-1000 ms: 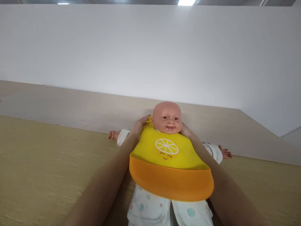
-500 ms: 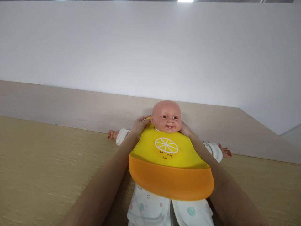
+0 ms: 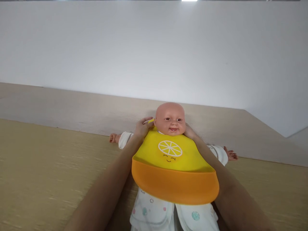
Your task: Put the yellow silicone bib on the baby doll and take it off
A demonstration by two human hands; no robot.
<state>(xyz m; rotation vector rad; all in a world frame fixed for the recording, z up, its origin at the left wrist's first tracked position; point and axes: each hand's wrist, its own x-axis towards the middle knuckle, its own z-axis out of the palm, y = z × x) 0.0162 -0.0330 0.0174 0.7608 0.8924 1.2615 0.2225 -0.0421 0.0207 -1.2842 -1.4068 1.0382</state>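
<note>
A bald baby doll (image 3: 170, 110) in white printed clothes faces me with its arms spread out to both sides. Over its chest lies a yellow bib (image 3: 149, 149) with a white citrus slice, a smiling face and an orange catch pocket (image 3: 175, 186). My left hand (image 3: 142, 127) is closed on the bib's neck strap beside the doll's head; a bit of yellow strap shows at the fingers. On the other side, my right hand (image 3: 190, 132) reaches behind the doll's neck. Its fingers are hidden by the head, so what they hold does not show.
The doll rests on a tan, wood-like surface (image 3: 48, 160). Just behind its head runs a pale beige band (image 3: 72, 106), with a plain white wall (image 3: 120, 48) above. The doll's hands stretch out past my forearms on both sides.
The fingers of my left hand have shifted slightly on the strap, which now shows as a narrow strip there. My right hand and the doll look almost unmoved.
</note>
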